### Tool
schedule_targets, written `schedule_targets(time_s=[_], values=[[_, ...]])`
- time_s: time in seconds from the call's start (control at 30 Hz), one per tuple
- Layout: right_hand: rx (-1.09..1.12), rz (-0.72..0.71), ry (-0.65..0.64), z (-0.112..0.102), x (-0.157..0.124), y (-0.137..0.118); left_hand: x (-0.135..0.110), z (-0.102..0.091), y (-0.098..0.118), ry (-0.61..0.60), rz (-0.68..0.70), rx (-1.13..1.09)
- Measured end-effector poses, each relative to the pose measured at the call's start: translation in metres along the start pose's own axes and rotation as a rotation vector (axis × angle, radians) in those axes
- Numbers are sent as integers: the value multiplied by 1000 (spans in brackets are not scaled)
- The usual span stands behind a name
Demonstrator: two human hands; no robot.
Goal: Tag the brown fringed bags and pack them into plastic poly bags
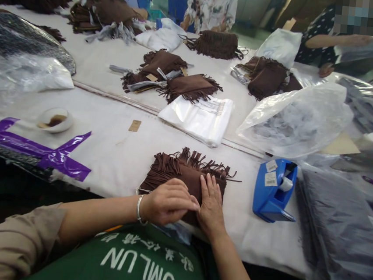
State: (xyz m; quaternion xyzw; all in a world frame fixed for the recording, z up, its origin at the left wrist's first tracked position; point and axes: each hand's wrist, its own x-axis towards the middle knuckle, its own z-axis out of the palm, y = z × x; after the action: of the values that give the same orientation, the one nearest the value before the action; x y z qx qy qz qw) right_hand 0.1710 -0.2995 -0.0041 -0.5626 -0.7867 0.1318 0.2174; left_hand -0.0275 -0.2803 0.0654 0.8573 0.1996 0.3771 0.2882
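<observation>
Our left hand [167,202] curves and our right hand [211,206] spreads flat, each grip apart and unclamped, pressing down on the soft, fringed brown suede piece [183,168] on the white worktop [114,164].

Fringed suede bag [183,168] on the tabletop [104,167]: tape dispenser [272,190] to its right, saucer [55,120] far left, folded plastic bag [195,119] directly behind, further fringed bags [176,75] beyond.

Viewpoint: the head-worn camera is looking out from above the person's green shirt [135,262].
Facing: it is pointing forward and down, toward 12 o'clock, across the white worktable [112,159].
Nearness: it is looking closely at the person's hands [211,204] at 6 o'clock.
</observation>
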Motion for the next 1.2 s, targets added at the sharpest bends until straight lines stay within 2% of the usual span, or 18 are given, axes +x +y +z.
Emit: schedule_targets(time_s=[0.07,0.13,0.17,0.2,0.27,0.3,0.33,0.37,0.43,0.53,0.63,0.7,0.8,0.93,1.0,1.07,1.1,1.2], values=[[68,-101,-73,-12,-3,-10,0,-23,-12,167,-217,31],[233,-221,-163,-30,-11,-18,-4,-48,-32,294,-496,11],[339,-222,-160,-40,-16,-19,-7,-61,-44,352,-644,-35],[456,-154,-95,-49,-23,-17,-12,-73,-57,407,-791,-113],[708,175,189,-63,-35,1,-24,-95,-80,465,-1074,-356],[832,400,349,-68,-39,16,-30,-104,-90,450,-1204,-500],[944,604,429,-72,-41,33,-35,-110,-99,405,-1313,-636],[1033,784,407,-74,-41,51,-39,-115,-107,338,-1398,-749],[1170,1026,180,-74,-31,83,-41,-118,-122,183,-1488,-907],[1348,1133,-247,-69,4,102,-27,-111,-148,-108,-1465,-1100],[1519,1083,-586,-59,53,91,-2,-94,-176,-452,-1375,-1259],[1583,1038,-736,-50,81,80,16,-79,-192,-545,-1349,-1262],[1594,987,-841,-38,109,74,37,-55,-204,-516,-1298,-1207],[1484,915,-842,-35,123,78,50,-38,-199,-514,-1159,-1317],[1352,831,-821,-40,129,78,51,-42,-186,-474,-1114,-1303],[1178,693,-822,-47,136,75,51,-52,-167,-455,-1064,-1156],[1079,612,-843,-51,139,71,50,-58,-155,-484,-1012,-1040],[764,315,-891,-58,141,56,42,-67,-114,-590,-699,-624]])
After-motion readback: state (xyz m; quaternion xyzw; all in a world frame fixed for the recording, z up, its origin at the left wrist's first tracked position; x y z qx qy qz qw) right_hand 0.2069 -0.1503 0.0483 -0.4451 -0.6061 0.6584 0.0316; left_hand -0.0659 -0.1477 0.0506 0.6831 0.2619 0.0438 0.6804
